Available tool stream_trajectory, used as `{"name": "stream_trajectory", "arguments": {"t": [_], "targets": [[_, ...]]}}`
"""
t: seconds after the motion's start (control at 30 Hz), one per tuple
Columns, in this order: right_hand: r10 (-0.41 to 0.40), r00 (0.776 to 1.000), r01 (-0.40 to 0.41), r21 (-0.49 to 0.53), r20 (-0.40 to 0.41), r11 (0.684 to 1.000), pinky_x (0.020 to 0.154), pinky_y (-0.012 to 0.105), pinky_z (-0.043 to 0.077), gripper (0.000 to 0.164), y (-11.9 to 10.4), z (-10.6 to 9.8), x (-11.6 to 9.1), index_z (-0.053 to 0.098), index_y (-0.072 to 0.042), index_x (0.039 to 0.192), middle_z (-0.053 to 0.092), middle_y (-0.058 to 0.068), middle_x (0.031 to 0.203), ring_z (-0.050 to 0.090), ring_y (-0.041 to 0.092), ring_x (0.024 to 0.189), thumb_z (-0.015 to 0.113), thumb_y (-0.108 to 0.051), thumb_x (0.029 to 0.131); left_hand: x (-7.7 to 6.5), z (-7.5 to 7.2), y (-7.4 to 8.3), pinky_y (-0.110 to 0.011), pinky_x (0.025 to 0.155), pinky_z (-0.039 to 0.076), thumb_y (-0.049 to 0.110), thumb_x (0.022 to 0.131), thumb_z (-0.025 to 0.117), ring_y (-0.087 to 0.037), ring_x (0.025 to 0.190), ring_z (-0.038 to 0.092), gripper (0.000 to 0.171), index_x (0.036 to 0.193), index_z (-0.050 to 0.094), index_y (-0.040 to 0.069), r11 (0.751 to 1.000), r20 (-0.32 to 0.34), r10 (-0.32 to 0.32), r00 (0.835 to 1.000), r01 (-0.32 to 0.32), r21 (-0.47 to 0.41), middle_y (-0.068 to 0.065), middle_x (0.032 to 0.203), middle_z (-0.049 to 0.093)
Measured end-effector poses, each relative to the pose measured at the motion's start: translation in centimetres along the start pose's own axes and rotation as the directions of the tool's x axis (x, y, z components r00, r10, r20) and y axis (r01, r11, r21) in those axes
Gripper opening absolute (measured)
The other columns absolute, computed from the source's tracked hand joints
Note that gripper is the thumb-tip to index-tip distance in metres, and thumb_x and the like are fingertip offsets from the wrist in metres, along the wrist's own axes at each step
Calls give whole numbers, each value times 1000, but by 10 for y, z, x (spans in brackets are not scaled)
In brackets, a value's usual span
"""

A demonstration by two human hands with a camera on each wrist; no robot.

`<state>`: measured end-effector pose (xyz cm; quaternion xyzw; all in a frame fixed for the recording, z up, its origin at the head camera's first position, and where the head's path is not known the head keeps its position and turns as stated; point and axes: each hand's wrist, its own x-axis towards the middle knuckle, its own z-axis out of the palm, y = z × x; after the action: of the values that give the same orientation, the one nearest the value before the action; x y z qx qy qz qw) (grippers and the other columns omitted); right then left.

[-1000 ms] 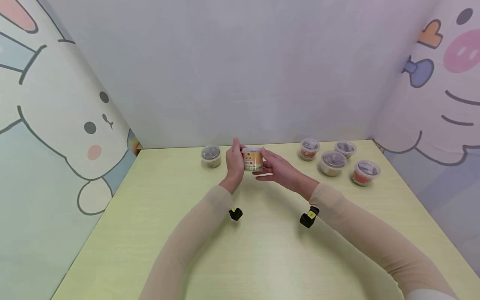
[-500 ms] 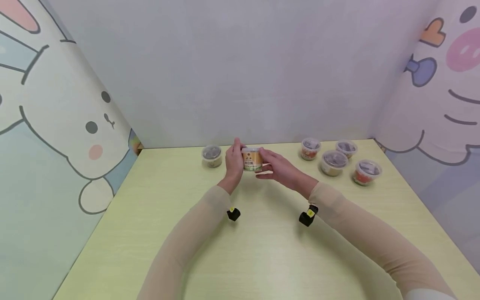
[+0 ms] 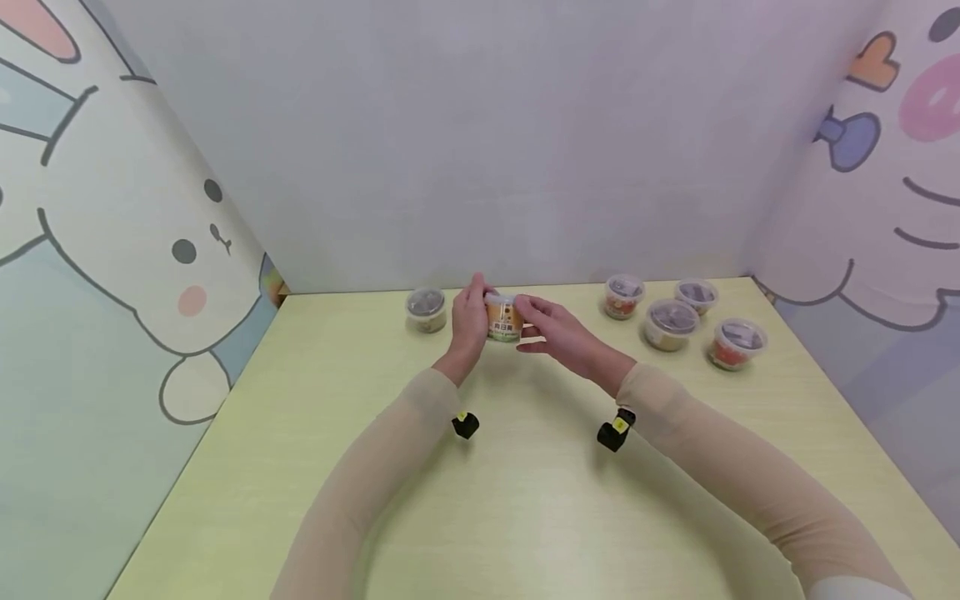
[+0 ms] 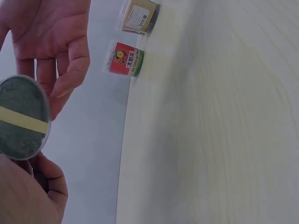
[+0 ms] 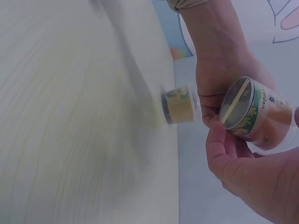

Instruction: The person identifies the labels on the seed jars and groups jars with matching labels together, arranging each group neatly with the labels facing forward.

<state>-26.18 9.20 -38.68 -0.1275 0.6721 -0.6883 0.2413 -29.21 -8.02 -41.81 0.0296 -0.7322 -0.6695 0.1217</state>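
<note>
Both hands hold a small clear plastic cup (image 3: 502,319) with an orange label above the back part of the table. My left hand (image 3: 470,321) grips its left side, fingers wrapped behind it. From the right, my right hand (image 3: 558,333) holds it with thumb near the rim and fingers at the side and lower edge. Its dark base with a pale yellow strip (image 4: 23,120) shows in the left wrist view. In the right wrist view the cup (image 5: 261,119) tilts between the right hand (image 5: 247,172) and the left hand (image 5: 224,79).
A similar lidded cup (image 3: 426,310) stands behind and left of the hands. Several more lidded cups, such as a red-labelled one (image 3: 737,343), stand at the back right of the pale yellow table (image 3: 525,500). A pale wall (image 3: 480,150) rises behind.
The held cup has turned slightly between the hands, its label print shifting to the right. The right fingers have moved a little along its side. The standing cups stay in place.
</note>
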Motion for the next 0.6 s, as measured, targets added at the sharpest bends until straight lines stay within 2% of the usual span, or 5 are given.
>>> {"name": "stream_trajectory", "arguments": {"t": [0.13, 0.33, 0.6], "targets": [[3, 1000, -3, -1, -17, 1000, 103, 47, 49, 76, -1, 1, 1, 35, -3, 152, 49, 18, 139, 53, 35, 124, 53, -56, 101, -1, 0, 0, -32, 71, 45, 57, 106, 34, -19, 76, 55, 59, 92, 65, 9, 1000, -8, -1, 1000, 1, 2, -4, 84, 61], [3, 1000, -3, -13, -16, 1000, 100, 46, 51, 74, -3, 2, 4, 36, -2, 153, 52, 18, 136, 56, 33, 120, 51, -55, 103, 0, 1, -1, -31, 67, 44, 55, 106, 32, -17, 70, 52, 58, 89, 64, 9, 1000, -39, 3, 999, -3, -15, -4, 79, 58], [2, 1000, -3, -12, -16, 1000, 102, 49, 49, 71, -4, 4, 5, 39, -3, 152, 53, 18, 135, 56, 32, 120, 51, -53, 104, 0, 0, -3, -31, 61, 44, 37, 99, 39, -18, 66, 51, 37, 83, 62, 12, 1000, -51, 12, 999, -12, 2, -4, 76, 57]]}}
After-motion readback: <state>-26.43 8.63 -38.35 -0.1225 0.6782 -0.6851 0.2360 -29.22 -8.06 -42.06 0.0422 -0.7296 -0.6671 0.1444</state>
